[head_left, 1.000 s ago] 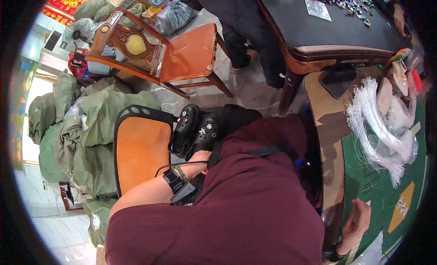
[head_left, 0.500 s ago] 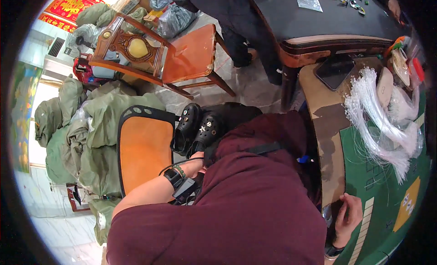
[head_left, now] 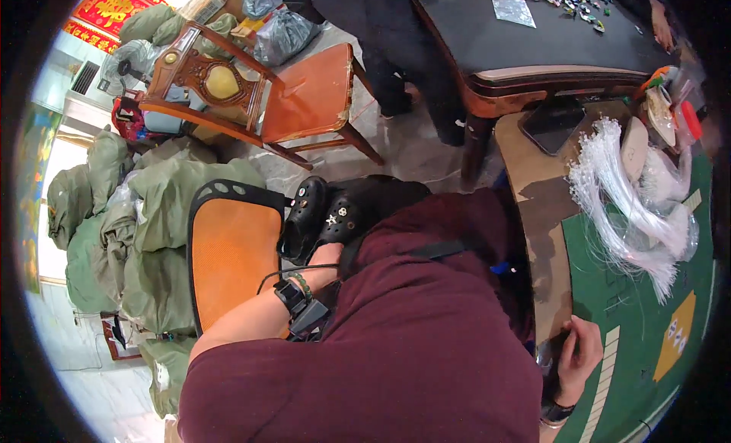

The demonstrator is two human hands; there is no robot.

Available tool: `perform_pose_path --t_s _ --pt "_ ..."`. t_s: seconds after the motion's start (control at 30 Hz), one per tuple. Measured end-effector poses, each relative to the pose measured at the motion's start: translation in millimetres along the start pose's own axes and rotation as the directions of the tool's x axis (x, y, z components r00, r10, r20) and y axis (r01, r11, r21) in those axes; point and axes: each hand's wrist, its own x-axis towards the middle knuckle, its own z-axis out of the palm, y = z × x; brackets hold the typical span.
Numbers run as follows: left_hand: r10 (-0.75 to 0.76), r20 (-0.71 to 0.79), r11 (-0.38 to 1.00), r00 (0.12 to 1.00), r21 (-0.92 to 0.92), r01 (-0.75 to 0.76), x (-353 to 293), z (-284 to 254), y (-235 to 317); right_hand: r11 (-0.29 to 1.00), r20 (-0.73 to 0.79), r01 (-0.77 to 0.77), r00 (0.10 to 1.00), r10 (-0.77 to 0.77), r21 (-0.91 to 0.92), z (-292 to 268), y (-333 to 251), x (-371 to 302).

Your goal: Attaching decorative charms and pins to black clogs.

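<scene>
At lower right the right hand (head_left: 580,353), loosely open, lies by the edge of the green counter (head_left: 628,344), while near centre the left hand (head_left: 329,257), its grip too hidden to tell, meets black clogs (head_left: 339,223), a wooden chair (head_left: 308,96) beyond, upper left.

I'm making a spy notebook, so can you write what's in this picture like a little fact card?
Left hand: down at the black clogs; grip hidden
Right hand: looks empty, at the near edge of the green tabletop
Clogs' decoration: small charms, one a star
On the side table: bundle of white strands, dark flat device
Seats: carved wooden chair, orange seat with black frame
Far left: pile of green sacks
Someone else: dark trouser legs beside the black-topped table
</scene>
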Motion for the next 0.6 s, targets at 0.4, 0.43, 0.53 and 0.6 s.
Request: perform_pose_path --t_s 0.4,0.43,0.53,0.6 --pt "0.995 -0.028 -0.062 -0.094 0.563 -0.824 -63.2 -61.8 267.6 0.997 -0.102 -0.068 0.992 0.071 0.035 -10.5 2.1 -1.2" --pt "0.969 -0.051 -0.172 -0.241 0.559 -0.811 -66.6 -59.6 289.2 0.997 -0.087 -0.044 0.995 0.049 0.062 -10.3 5.7 -1.6" --pt "0.860 -0.045 -0.419 -0.509 0.508 -0.753 -86.2 -48.9 343.1 0.998 -0.095 -0.041 0.994 0.046 0.055 -13.3 9.8 -6.3" --pt "0.763 -0.014 -0.574 -0.646 0.445 -0.688 -97.8 -38.5 373.0 0.997 -0.077 -0.011 0.997 0.017 0.074 -14.3 10.9 -7.9"
